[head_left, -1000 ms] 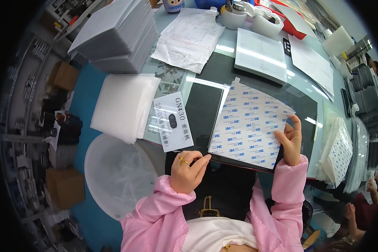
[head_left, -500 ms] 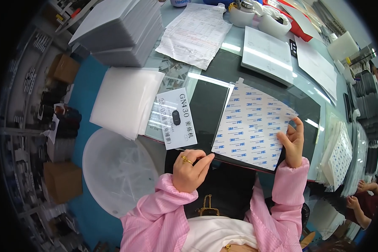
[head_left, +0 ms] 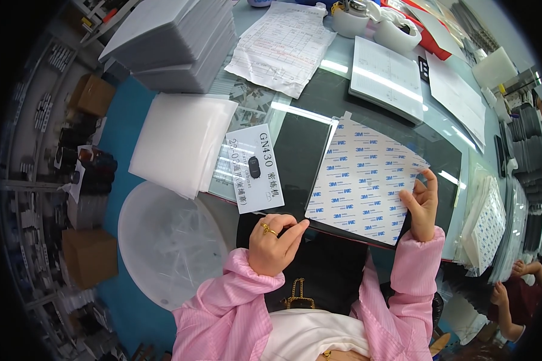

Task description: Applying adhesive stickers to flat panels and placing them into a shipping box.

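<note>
A white sheet of adhesive backing paper with a repeated blue print (head_left: 364,180) lies on the dark glass-covered mat (head_left: 298,144), its right side curled up. My right hand (head_left: 421,204) grips that raised right edge between thumb and fingers. My left hand (head_left: 276,243), wearing a gold ring, is closed at the table's front edge. Its fingertips are pinched close to the sheet's lower left corner; what they hold, if anything, is too small to make out. Just beyond the left hand lies a white printed card (head_left: 260,195) with a small black oval piece (head_left: 255,167) on it.
A translucent round bin (head_left: 168,246) stands left of my legs. White foam sheets (head_left: 177,141) overhang the table's left edge, before a tall stack of grey sheets (head_left: 174,45). A white stack (head_left: 385,75) sits beyond the mat. Another person's arm (head_left: 506,301) shows at far right.
Both hands keep almost the same pose and grip. The view has shifted very slightly. At far right, the other person's arms have moved a little.
</note>
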{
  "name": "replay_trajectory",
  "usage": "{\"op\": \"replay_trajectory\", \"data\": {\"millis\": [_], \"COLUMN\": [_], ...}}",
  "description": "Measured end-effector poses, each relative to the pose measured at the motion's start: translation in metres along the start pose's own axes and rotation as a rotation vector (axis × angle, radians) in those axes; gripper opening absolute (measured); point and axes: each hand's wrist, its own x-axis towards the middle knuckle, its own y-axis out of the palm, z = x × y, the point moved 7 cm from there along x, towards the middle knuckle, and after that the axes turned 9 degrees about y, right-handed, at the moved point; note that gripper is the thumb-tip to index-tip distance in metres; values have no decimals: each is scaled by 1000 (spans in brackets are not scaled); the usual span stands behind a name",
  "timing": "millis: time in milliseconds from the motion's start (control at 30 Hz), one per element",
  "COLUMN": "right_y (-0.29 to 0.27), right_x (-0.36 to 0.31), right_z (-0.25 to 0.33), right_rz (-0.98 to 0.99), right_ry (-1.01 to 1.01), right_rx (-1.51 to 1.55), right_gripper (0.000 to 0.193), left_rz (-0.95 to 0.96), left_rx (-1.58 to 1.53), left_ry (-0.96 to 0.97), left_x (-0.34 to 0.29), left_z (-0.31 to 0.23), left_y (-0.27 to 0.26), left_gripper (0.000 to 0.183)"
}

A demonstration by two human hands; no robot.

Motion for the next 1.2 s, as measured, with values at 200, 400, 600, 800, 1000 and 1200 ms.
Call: {"op": "replay_trajectory", "data": {"millis": [200,400,600,800,1000,1200], "right_y": [1,1,1,2,-1,3], "right_x": [-1,-1,-1,-2,-4,-5], "right_z": [2,2,2,3,1,7], "right_rz": [-11,-13,-10,-14,6,-5], "right_ry": [10,13,19,25,32,-1], "right_rx": [-11,-16,-18,-2,25,2], "right_gripper": [63,63,62,63,64,67], "left_rz": [1,3,-1,80,152,206], "left_rx": [8,6,14,86,127,158], "left_ry": [1,-1,12,86,137,160], "left_x": [0,0,0,1,3,4], "left_z": [0,0,0,-4,-7,-10], "left_y": [0,0,0,2,3,5], "left_gripper": [27,28,31,36,39,40]}}
